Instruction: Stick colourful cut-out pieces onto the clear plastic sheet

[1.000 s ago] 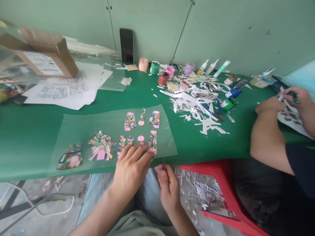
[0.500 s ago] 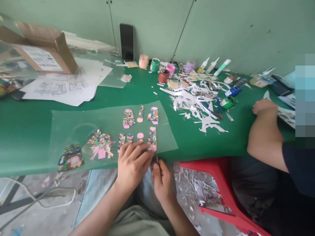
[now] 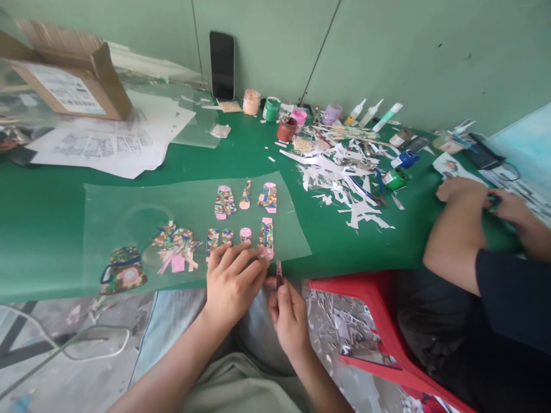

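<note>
My left hand (image 3: 236, 281) lies palm down at the front edge of a clear plastic sheet (image 3: 112, 209), fingers stretched out. Its fingertips touch the lower row of camouflage-patterned cut-outs, beside a long pink-ended piece (image 3: 267, 236). Just right of it, my right hand (image 3: 289, 312) grips what looks like a small craft knife (image 3: 279, 274), pointing up toward the table edge. Further up the sheet are a wide cut-out (image 3: 224, 202), a narrow one (image 3: 245, 195) and another (image 3: 268, 197). Left of my hands lie a heap of patterned scraps (image 3: 176, 246) and a larger patterned piece (image 3: 124, 269).
White paper offcuts (image 3: 340, 172) cover the table's right middle, near paint jars (image 3: 286, 129) and glue bottles (image 3: 355, 112). A phone (image 3: 222, 66) leans on the wall. Back left are a cardboard box (image 3: 73, 86) and printed sheets (image 3: 107, 152). A co-worker's arm (image 3: 458, 223) rests at right, above a red stool (image 3: 344, 281).
My right hand has moved slightly right and away from my left fingers, baring more of the knife. My left hand stays put. The co-worker's second hand has come into view.
</note>
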Tool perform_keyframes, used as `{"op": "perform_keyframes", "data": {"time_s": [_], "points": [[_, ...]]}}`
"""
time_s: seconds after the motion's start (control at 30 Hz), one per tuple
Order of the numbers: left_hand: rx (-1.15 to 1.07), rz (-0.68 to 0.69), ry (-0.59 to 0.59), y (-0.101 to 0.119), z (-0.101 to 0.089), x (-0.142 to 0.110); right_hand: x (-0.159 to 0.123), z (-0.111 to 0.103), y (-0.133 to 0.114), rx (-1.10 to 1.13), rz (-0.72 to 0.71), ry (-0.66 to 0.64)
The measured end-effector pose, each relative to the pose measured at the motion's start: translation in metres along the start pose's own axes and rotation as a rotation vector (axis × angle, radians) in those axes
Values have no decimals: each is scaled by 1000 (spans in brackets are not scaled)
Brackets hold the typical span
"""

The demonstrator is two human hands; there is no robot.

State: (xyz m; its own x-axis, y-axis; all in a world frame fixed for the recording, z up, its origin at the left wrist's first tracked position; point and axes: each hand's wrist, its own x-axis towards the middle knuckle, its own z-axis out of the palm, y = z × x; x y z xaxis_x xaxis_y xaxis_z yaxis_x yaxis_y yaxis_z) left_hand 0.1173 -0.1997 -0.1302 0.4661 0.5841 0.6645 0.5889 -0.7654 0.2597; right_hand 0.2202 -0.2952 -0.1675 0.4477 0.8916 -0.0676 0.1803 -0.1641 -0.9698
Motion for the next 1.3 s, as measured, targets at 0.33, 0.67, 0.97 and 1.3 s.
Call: {"op": "perform_keyframes", "data": {"time_s": [0.33, 0.67, 0.97, 1.3], "points": [[-32, -74, -15, 2, -3, 10, -5, -11, -21, 146, 56, -119], [31, -54, -6, 1, 3, 19, 3, -13, -2, -256, -167, 145], [25, 1, -2, -4, 4, 9, 2, -3, 1, -288, -169, 170], [30, -7, -8, -2, 4, 8, 5, 1, 3, -302, -144, 164]]}}
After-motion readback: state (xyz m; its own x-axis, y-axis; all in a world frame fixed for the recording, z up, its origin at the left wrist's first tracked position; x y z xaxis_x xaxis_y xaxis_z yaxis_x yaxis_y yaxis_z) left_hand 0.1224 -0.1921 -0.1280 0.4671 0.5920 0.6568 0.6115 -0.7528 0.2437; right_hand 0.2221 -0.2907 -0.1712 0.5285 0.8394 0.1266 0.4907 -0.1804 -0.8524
